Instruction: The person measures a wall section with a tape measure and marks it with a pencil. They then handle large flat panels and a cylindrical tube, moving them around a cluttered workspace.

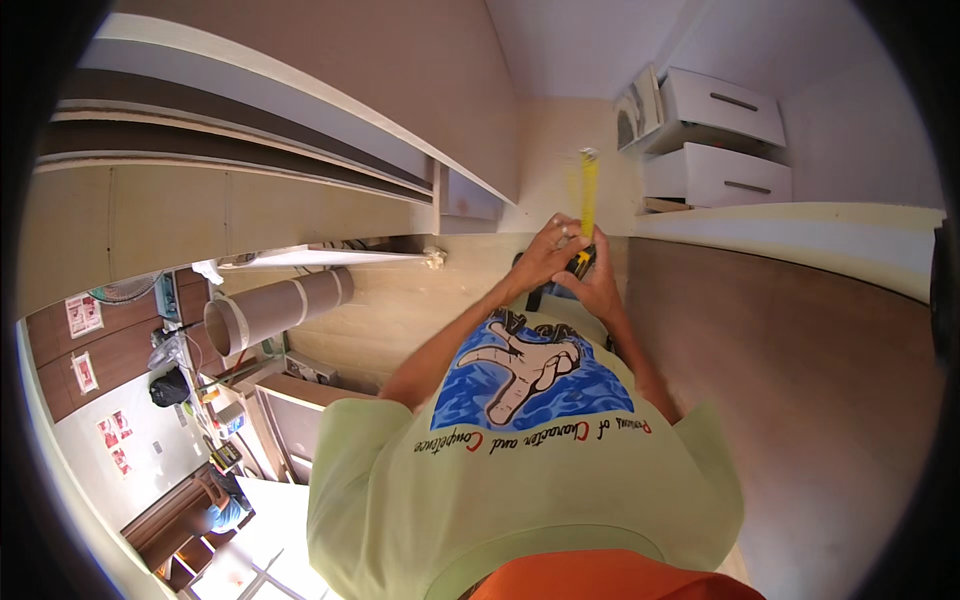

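Observation:
Both hands are together in front of the body around a tape measure [582, 260] with a black and yellow case. My right hand [598, 289] holds the case from the right, thumb across its near side. The fingers of my left hand [551, 253], one bearing a ring, close over the case and the base of the blade. A short length of yellow tape blade [589, 191] sticks out away from the body, its metal hook at the far end, slightly blurred. The hands hide part of the case.
White drawers [739, 176] stand partly pulled out at the upper right. A brown panel [750, 322] lies to the right, long stacked boards [225, 187] to the left. A large taped roll [277, 307] lies at left; beyond it are a fan [126, 289] and a person in blue [225, 516].

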`<move>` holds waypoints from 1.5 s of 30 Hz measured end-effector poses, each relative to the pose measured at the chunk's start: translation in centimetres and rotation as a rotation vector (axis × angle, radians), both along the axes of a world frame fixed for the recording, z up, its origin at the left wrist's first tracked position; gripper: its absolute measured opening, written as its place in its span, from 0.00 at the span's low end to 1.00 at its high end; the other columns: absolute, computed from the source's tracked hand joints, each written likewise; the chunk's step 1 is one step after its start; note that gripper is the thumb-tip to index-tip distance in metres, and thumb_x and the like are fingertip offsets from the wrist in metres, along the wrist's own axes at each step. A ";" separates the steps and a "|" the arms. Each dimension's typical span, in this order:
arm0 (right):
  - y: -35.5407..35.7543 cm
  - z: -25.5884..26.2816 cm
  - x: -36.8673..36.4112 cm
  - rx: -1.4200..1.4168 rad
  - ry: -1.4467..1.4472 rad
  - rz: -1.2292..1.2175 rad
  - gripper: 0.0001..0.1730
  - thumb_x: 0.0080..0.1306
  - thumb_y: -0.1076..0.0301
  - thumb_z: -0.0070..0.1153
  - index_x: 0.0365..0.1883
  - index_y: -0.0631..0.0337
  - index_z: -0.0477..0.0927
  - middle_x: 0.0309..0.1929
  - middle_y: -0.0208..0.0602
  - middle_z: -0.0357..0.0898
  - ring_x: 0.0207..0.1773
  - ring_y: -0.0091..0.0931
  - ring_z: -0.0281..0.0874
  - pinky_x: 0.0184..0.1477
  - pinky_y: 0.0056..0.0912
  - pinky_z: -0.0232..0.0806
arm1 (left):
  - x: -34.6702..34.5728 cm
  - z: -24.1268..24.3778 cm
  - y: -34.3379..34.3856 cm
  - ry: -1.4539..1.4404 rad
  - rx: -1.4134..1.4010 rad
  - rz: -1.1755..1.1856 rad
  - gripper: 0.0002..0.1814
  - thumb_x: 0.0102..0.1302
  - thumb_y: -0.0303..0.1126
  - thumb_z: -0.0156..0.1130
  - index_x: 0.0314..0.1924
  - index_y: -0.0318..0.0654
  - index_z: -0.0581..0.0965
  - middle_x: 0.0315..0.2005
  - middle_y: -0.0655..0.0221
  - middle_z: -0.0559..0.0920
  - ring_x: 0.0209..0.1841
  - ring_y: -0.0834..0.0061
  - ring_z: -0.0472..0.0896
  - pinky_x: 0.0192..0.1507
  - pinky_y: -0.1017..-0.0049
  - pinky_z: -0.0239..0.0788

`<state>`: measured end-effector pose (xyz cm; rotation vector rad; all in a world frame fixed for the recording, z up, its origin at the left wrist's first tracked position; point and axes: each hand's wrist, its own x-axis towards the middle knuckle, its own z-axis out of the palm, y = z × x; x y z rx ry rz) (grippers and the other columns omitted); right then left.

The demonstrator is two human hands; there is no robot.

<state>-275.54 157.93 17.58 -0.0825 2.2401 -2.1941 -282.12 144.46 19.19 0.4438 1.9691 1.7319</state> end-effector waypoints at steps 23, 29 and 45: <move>0.0 -3.9 21.8 0.632 -0.629 -0.776 0.17 0.71 0.57 0.44 0.39 0.60 0.79 0.33 0.48 0.80 0.35 0.44 0.77 0.38 0.42 0.67 | -17.5 -11.2 14.3 0.554 -0.245 0.469 0.29 0.59 0.35 0.59 0.57 0.28 0.63 0.50 0.46 0.70 0.56 0.51 0.68 0.59 0.57 0.59; 6.3 0.5 18.4 0.917 -0.981 -0.433 0.20 0.66 0.48 0.45 0.35 0.52 0.81 0.32 0.43 0.82 0.42 0.45 0.79 0.43 0.47 0.69 | -5.1 -5.8 10.0 0.662 -0.123 -0.710 0.29 0.61 0.43 0.60 0.61 0.43 0.68 0.57 0.57 0.70 0.65 0.57 0.63 0.66 0.51 0.48; 9.5 18.0 18.8 1.190 -1.093 -0.430 0.18 0.65 0.51 0.50 0.42 0.54 0.75 0.31 0.50 0.81 0.39 0.48 0.78 0.42 0.49 0.68 | -1.7 -2.9 18.9 1.049 0.074 -1.238 0.11 0.68 0.40 0.48 0.39 0.46 0.77 0.33 0.63 0.81 0.38 0.61 0.80 0.50 0.59 0.68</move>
